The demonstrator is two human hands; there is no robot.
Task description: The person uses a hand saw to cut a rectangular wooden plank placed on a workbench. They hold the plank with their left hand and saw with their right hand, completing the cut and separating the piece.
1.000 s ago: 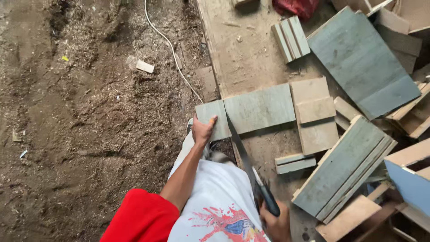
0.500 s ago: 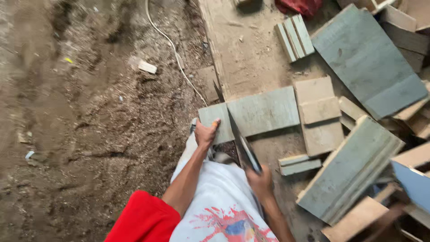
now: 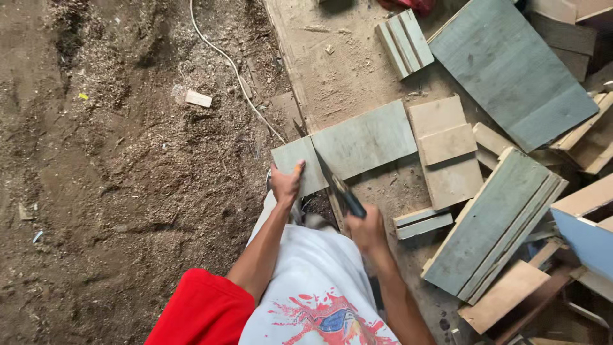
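Two hands in view, both yours. Your left hand (image 3: 285,184) lies pressed on the near-left end of one grey-green board (image 3: 348,146), thumb up on the face, fingers curled over the edge: a holding-down grip, not a closed fist. Your right hand (image 3: 365,231) is wrapped tight around the dark handle of one handsaw (image 3: 334,184); its thin blade runs away from you and crosses the board just right of your left thumb.

Board: one flat, rectangular plank, matte, painted face dusty, lying at a slight slant across the edge of a large pale wooden sheet (image 3: 332,64) strewn with sawdust.

Offcuts counted nearby: one stack of three narrow grey-green strips (image 3: 404,43) well beyond the board; two bare tan rectangular pieces (image 3: 445,150), one lying on the other, touching the board's right end; one big grey-green panel (image 3: 511,70) at upper right; one ribbed panel of joined planks (image 3: 495,225) at right; one short pair of thin strips (image 3: 423,223) near your right hand.

One white cord (image 3: 230,64) curves over loose brown soil and shavings (image 3: 115,191) at left.
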